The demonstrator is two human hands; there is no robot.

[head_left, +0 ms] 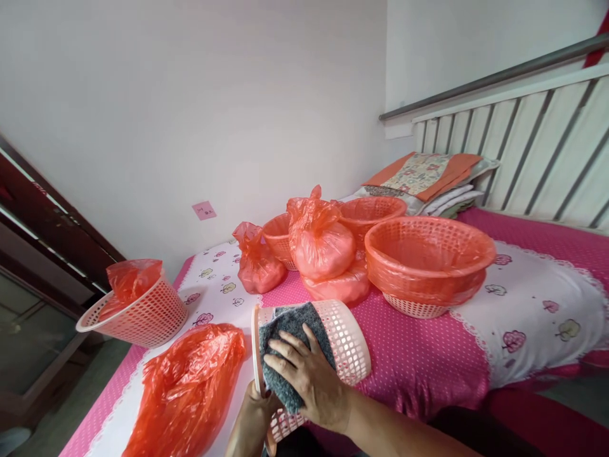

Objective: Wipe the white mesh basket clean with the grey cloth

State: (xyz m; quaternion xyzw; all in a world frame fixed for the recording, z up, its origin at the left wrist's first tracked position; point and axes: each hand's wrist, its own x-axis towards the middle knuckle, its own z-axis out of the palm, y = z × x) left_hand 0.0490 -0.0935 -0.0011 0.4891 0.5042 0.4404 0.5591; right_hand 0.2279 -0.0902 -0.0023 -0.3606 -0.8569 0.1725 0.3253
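A pale pink plastic basket (349, 343) with square holes lies tipped on its side near my lap, its rim toward the left. My left hand (252, 412) grips the basket at its rim from below, with its fingers partly hidden. Over the basket's outer wall is a dark grey fuzzy cloth (311, 320). My right hand (311, 384) holds this cloth pressed against the wall, fingers slightly spread and curved over it. Just left of the basket lies a crumpled red plastic bag (190, 387).
Another pink basket (159, 311) with red plastic in it stands at the bed's left edge. Behind my hands are tied red bags (323, 247) and red-lined baskets (428, 254). Folded bedding (419, 174) lies by the white headboard (523, 139). A pink bedspread (419, 355) covers the bed.
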